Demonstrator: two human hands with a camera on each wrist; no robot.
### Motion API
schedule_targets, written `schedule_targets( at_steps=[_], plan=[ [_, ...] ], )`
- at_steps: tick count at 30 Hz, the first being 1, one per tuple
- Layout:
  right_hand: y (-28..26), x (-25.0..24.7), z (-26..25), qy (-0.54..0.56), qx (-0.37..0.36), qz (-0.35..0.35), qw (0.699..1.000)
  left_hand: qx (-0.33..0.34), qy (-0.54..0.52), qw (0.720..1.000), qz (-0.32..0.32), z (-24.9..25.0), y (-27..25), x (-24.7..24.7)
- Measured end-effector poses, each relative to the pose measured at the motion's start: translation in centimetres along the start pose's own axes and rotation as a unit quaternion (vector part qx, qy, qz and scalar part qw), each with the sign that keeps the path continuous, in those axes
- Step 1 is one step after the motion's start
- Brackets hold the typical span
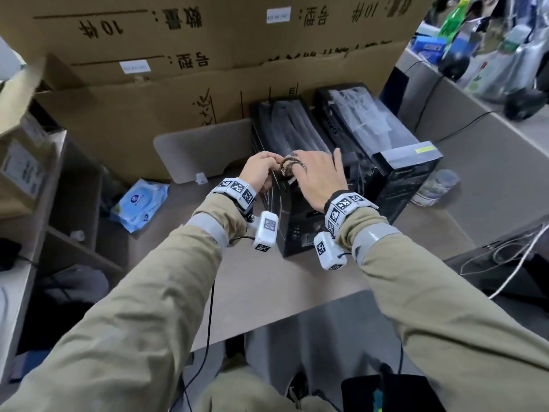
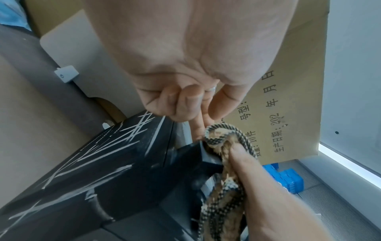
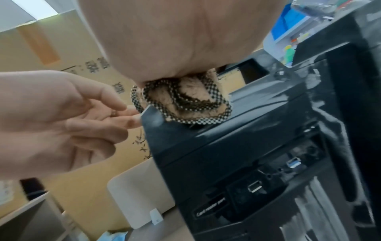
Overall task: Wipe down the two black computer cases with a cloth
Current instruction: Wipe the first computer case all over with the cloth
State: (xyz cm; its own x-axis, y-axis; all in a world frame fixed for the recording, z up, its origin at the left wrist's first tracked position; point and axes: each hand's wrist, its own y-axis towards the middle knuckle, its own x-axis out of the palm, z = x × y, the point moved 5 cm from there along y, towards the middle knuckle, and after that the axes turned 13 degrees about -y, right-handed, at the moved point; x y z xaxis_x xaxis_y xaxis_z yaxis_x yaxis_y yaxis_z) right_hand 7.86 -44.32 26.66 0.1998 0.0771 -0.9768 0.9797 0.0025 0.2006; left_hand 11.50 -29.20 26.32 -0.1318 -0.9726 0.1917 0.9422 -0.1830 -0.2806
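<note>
The right hand [image 1: 319, 176] is pressing the bunched cloth [image 3: 183, 101] onto the top front corner of the left black case [image 1: 285, 185] while the left hand's [image 1: 260, 171] bent fingers are touching that corner, so it should keep rubbing slowly, then do the other black case [image 1: 386, 150] beside it.

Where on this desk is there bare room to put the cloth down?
Bare desk lies in front of the left case, toward the near edge, and between it and the wipes pack. Right of the right case a plastic container crowds it.
</note>
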Motion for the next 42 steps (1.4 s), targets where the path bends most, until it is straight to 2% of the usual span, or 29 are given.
schedule_targets(
  at_steps=[3, 7, 9, 11, 13, 14, 18, 22, 25, 27, 31, 34, 38, 42],
  plan=[
    [0.1, -0.3, 3.1, -0.001, 0.06, 0.019, 0.998, -0.003, 0.024, 1.0, -0.007, 0.6, -0.6, 0.8],
    [-0.4, -1.0, 7.0, 0.032, 0.148, 0.004, 0.988, 0.05, 0.125, 0.99, -0.048, 0.9, -0.9, 1.8],
    [-1.6, -1.7, 8.0, 0.065, 0.208, 0.062, 0.974, 0.086, 0.158, 0.982, -0.06, 1.1, -0.5, 2.1],
    [-3.0, -2.3, 8.3, 0.132, 0.271, 0.115, 0.946, 0.105, 0.19, 0.974, -0.069, 1.4, -0.1, 2.3],
    [-4.1, -2.1, 8.5, 0.188, 0.314, 0.115, 0.924, 0.101, 0.223, 0.966, -0.079, 1.6, 0.2, 2.9],
    [-4.5, -2.0, 8.6, 0.181, 0.318, 0.101, 0.925, 0.096, 0.235, 0.964, -0.082, 1.7, 0.3, 3.3],
    [-4.8, -1.9, 8.1, 0.056, 0.255, 0.047, 0.964, 0.077, 0.248, 0.962, -0.08, 2.2, 1.0, 3.6],
    [-4.9, -1.3, 4.3, 0.027, 0.156, 0.058, 0.986, 0.087, 0.255, 0.96, -0.081, 1.9, 0.9, 3.5],
    [-5.3, -1.2, 1.1, 0.033, 0.092, 0.06, 0.993, 0.093, 0.246, 0.961, -0.082, 2.0, 0.9, 3.4],
    [-5.5, -1.3, 0.6, 0.025, 0.057, 0.055, 0.997, 0.088, 0.248, 0.961, -0.082, 2.0, 1.2, 3.3],
    [-5.6, -1.6, 1.1, -0.035, -0.04, -0.021, 0.998, 0.075, 0.25, 0.963, -0.074, 1.9, 1.5, 3.3],
    [-4.5, -0.9, 2.0, -0.066, -0.006, -0.069, 0.995, 0.076, 0.247, 0.964, -0.067, 1.7, 1.4, 3.2],
    [-4.0, -0.4, 2.5, -0.067, 0.052, -0.084, 0.993, 0.094, 0.234, 0.965, -0.07, 1.6, 1.0, 3.1],
    [-3.7, -0.7, 1.3, -0.043, 0.0, -0.089, 0.995, 0.098, 0.23, 0.966, -0.07, 1.5, 0.8, 3.2]
  ],
)
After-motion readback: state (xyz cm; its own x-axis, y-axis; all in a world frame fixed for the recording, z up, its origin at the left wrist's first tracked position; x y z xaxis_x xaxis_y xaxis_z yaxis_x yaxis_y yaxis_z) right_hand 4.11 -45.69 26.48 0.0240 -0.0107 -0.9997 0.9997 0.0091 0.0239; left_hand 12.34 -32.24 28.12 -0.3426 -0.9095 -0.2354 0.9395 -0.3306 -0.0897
